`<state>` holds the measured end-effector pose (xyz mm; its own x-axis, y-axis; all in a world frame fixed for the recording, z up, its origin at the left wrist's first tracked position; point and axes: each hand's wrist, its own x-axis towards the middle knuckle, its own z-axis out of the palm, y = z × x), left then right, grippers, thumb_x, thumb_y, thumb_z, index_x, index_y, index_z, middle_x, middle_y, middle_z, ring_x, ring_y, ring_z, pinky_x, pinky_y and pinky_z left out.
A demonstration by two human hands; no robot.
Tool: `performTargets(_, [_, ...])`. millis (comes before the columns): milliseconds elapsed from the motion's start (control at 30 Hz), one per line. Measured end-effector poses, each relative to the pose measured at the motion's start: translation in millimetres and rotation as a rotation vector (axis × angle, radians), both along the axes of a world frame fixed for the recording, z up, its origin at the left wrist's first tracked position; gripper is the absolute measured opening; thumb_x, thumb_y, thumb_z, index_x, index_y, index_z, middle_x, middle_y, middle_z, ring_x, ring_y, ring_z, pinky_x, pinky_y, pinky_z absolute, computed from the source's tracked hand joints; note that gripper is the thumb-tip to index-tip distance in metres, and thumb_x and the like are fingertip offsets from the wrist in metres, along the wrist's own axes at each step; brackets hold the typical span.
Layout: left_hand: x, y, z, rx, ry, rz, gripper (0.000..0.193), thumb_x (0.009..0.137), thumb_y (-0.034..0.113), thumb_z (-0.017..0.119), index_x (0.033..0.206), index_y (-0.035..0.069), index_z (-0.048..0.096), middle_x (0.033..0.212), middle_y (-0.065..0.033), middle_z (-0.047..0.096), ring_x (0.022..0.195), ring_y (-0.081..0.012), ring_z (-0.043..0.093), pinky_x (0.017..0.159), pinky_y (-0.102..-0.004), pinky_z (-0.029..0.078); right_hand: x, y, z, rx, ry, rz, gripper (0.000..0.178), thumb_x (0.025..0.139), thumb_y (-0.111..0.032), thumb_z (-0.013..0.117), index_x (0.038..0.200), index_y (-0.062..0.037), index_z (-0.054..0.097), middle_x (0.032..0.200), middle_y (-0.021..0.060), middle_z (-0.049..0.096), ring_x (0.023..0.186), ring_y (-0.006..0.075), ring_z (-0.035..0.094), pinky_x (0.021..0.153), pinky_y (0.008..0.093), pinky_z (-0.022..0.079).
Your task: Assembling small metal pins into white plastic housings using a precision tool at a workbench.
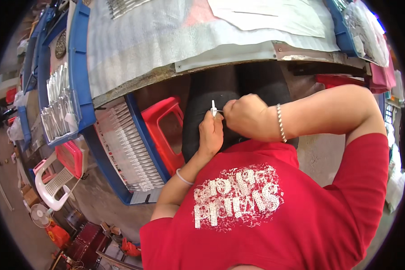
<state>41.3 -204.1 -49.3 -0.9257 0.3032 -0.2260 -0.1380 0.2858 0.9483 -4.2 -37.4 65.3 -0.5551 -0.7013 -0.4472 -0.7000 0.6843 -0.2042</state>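
Note:
Over my dark trousers, my left hand (210, 134) is closed around a small, slender white-and-silver piece (213, 108), its narrow end pointing up past the fingertips. My right hand (248, 116) is curled into a fist just beside it. A thin dark rod (219, 110) runs from the right fist to the side of the piece; the rest of it is hidden in the fingers, so its kind does not show. Both hands are held below the front edge of the worktable (135, 76).
On the left, a blue bin (81, 67) holds many slim silver parts (58, 105). Below it a blue tray (144, 135) carries rows of similar parts. A red stool (159, 117) stands by my left leg. White paper (274, 15) lies on the table; plastic bags (366, 33) fill the right bin.

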Motion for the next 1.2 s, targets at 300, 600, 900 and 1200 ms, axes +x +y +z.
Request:
performTargets(300, [3.9,8.5,13.3,0.235,-0.278,0.104,0.018,0.098,0.013,0.045,0.085,0.002,0.051,0.056,0.0003,0.044,0.047,-0.0062,0.043,0.041,-0.0253,0.033,0.3,27.2,3.9,-0.418,0.037,-0.486,0.03,0.085,-0.025,0.063,0.069,-0.0001,0.057,0.063,0.0157,0.055,0.058,0.0344,0.059,0.05,0.0426,0.048])
performTargets(600, [-2.0,8.0,20.5,0.199,-0.335,0.125,0.018,0.098,0.013,0.044,0.086,0.001,0.052,0.056,-0.0001,0.045,0.047,-0.0061,0.043,0.042,-0.0257,0.034,2.9,29.0,-9.6,-0.668,0.266,-0.04,0.025,0.081,-0.025,0.069,0.084,-0.0019,0.06,0.079,0.0105,0.056,0.062,0.0257,0.06,0.049,0.0343,0.047])
performTargets(900, [1.4,9.5,18.7,0.127,-0.334,0.116,0.017,0.096,0.013,0.046,0.086,0.001,0.053,0.056,-0.0031,0.048,0.046,-0.0104,0.047,0.043,-0.0286,0.037,10.7,25.1,11.4,-0.496,0.006,-0.398,0.022,0.085,-0.019,0.063,0.093,0.0005,0.057,0.08,0.0134,0.053,0.065,0.0312,0.059,0.053,0.0385,0.049])
performTargets(1200, [-0.6,7.0,22.0,0.161,-0.344,0.101,0.018,0.097,0.014,0.045,0.087,0.001,0.053,0.056,-0.0006,0.047,0.047,-0.0077,0.046,0.042,-0.0268,0.036,16.0,20.8,23.7,-0.311,-0.12,-0.505,0.027,0.076,-0.014,0.06,0.098,-0.0005,0.053,0.087,0.0122,0.051,0.074,0.0271,0.06,0.061,0.0366,0.051])
